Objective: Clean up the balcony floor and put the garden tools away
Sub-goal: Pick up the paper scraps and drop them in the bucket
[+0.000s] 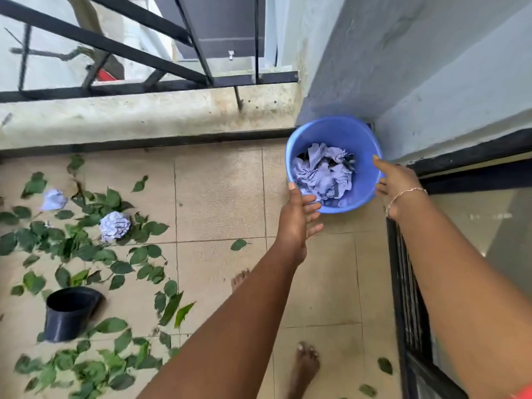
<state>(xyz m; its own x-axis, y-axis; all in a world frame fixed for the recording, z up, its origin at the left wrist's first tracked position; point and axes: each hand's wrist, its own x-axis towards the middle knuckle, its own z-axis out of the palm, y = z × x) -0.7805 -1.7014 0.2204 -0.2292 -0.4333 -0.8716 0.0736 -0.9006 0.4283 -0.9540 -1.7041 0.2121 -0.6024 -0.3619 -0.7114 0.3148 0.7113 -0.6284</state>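
Grips open, left hand (299, 217) and right hand (398, 182) flank the blue bucket (339, 131); scattered leaves (121, 267) lie well to its left.

Clearance about the fingers. Between the left hand (296, 217) and the right hand (398, 182), the round blue plastic bucket (331, 129) fills the gap, its mouth open above crumpled pale paper (322, 174). Beyond the fingertips, the grey painted wall (374, 67) and the concrete kerb (144, 116) close the corner. Right of the right fingers stands the black door frame (398, 283). Left of the left fingers lie bare beige tiles (218, 197), then scattered green leaves (86, 243) and a black plastic pot (69, 315).
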